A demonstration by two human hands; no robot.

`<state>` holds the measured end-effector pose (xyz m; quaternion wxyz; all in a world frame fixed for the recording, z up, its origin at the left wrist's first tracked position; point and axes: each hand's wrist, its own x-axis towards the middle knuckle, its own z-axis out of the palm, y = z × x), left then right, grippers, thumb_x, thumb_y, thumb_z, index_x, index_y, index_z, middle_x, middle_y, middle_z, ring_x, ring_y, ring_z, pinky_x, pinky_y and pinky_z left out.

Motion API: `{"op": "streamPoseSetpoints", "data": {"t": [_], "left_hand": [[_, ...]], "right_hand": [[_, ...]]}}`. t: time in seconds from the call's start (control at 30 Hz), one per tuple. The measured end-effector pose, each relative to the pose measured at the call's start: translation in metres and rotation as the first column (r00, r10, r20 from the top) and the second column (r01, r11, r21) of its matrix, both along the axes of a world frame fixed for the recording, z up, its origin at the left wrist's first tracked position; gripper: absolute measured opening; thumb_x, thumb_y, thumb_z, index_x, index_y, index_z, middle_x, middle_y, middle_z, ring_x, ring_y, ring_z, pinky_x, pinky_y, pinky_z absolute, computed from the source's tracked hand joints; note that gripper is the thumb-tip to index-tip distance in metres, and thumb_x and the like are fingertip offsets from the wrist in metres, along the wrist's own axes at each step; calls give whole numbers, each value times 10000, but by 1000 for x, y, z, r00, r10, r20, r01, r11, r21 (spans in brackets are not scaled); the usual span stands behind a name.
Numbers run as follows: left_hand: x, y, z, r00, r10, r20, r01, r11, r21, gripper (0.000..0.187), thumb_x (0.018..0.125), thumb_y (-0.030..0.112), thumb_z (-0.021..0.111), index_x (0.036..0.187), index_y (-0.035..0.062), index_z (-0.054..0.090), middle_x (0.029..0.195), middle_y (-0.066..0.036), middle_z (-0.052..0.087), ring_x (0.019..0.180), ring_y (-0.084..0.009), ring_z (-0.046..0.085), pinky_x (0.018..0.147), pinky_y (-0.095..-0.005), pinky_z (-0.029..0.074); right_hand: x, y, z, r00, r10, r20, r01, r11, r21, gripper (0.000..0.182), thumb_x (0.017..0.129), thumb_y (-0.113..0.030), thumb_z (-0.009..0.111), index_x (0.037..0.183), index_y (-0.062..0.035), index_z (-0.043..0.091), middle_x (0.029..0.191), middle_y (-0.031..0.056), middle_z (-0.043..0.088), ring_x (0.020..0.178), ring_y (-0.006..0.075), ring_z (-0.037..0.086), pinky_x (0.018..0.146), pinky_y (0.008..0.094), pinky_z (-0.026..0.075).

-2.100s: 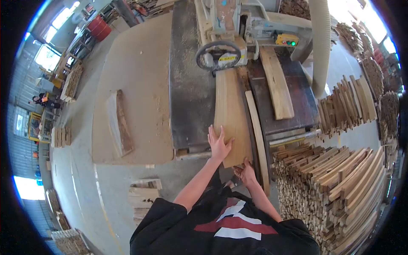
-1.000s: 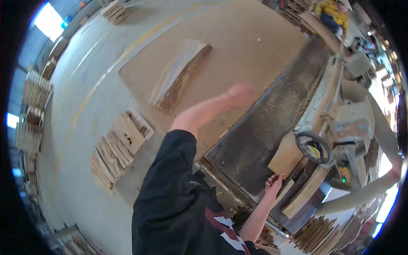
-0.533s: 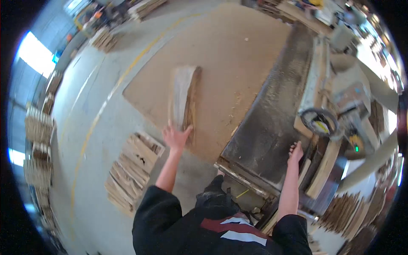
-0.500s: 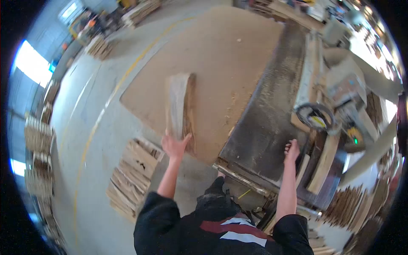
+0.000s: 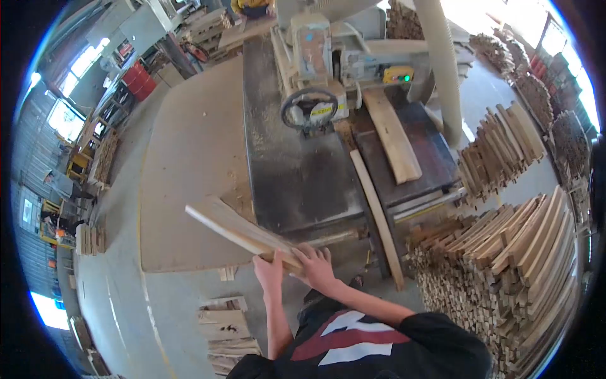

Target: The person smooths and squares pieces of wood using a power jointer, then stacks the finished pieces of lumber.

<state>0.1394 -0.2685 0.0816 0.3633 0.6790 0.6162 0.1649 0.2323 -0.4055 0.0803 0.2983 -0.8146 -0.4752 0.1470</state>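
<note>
A long wooden board [image 5: 237,227] is held up at a slant over the front edge of the large brown panel, its far end pointing up and left. My left hand [image 5: 269,273] grips its near end from the left side. Beside it, my right hand [image 5: 314,266] is wrapped round the same end from the right. The undersides of both hands' grips are hidden. Just beyond the board lies the dark machine table [image 5: 303,183], dusted with sawdust.
A machine with a black handwheel [image 5: 309,108] stands ahead. One curved board [image 5: 392,136] and a narrow strip [image 5: 377,218] lie right of it. Stacked wood [image 5: 499,265] fills the right; more boards [image 5: 227,328] lie low left. A person [image 5: 252,7] is at the far top.
The view has turned right. The board has been lifted off the brown panel and tilted. My right hand, apart from the board before, has come over to hold it alongside my left hand.
</note>
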Motion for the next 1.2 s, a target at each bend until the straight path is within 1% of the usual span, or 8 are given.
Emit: {"op": "streamPoseSetpoints", "data": {"t": [0.13, 0.23, 0.43, 0.5, 0.6, 0.87, 0.93, 1.2], "left_hand": [[34, -39, -5, 839, -404, 365, 326, 909, 259, 604, 944, 413, 610, 1317, -51, 508, 1236, -309, 570, 1192, -431, 536, 985, -528, 422], [61, -64, -44, 951, -310, -1, 291, 893, 343, 751, 916, 492, 619, 1485, 58, 390, 1459, -393, 309, 1358, -513, 342, 1091, -571, 310], [82, -99, -77, 906, -423, -16, 393, 826, 404, 830, 836, 518, 711, 1489, 98, 417, 1472, -435, 263, 1384, -543, 296, 1109, -568, 308], [94, -98, -66, 845, -521, -118, 504, 707, 496, 822, 797, 518, 745, 1449, 95, 480, 1489, -408, 274, 1397, -510, 307, 1103, -564, 322], [128, -77, -61, 799, -591, -115, 566, 671, 479, 802, 774, 502, 766, 1419, 96, 517, 1498, -388, 285, 1408, -483, 313, 1096, -563, 331], [239, -24, -74, 833, -553, -14, 484, 716, 503, 797, 783, 505, 758, 1409, 75, 518, 1456, -423, 311, 1375, -515, 336, 1087, -576, 337], [262, -2, -73, 836, -549, 0, 479, 728, 490, 798, 781, 502, 761, 1405, 67, 519, 1449, -428, 314, 1366, -519, 346, 1084, -575, 339], [341, 89, -60, 854, -518, 58, 427, 759, 491, 779, 754, 465, 795, 1371, 64, 541, 1441, -418, 328, 1365, -505, 350, 1071, -561, 351]], "right_hand": [[48, -34, -21, 969, -167, -183, 194, 971, 139, 469, 773, -415, 810, 1110, -99, 730, 1232, 144, 636, 943, 294, 678, 887, 451, 517], [60, -76, -42, 388, -300, -872, 305, 934, -185, 495, 813, -385, 810, 1078, 18, 698, 993, 89, 689, 813, 205, 686, 704, 329, 572], [36, -136, -97, -1, -411, -912, 336, 859, -387, 632, 843, -556, 733, 1239, -77, 623, 1005, 69, 676, 834, 180, 649, 703, 320, 531], [32, -137, -80, -438, -126, -890, 327, 900, -288, 680, 874, -628, 647, 1296, -100, 576, 1054, 86, 667, 841, 226, 652, 734, 348, 537], [50, -126, -99, -586, -7, -810, 325, 914, -242, 658, 917, -650, 558, 1290, -108, 557, 1058, 89, 658, 880, 255, 647, 735, 383, 534], [128, -55, -116, -339, -283, -897, 691, 573, -441, 612, 969, -632, 469, 1110, -53, 610, 803, 68, 632, 704, 213, 621, 600, 323, 455], [153, -38, -79, 4, -556, -831, 579, 679, -452, 594, 960, -627, 504, 954, -50, 644, 681, 31, 591, 593, 181, 586, 552, 305, 435], [232, 66, -78, -196, -575, -795, 686, 499, -530, 575, 933, -624, 561, 688, -106, 505, 551, -2, 441, 437, 137, 428, 380, 285, 283]]}}
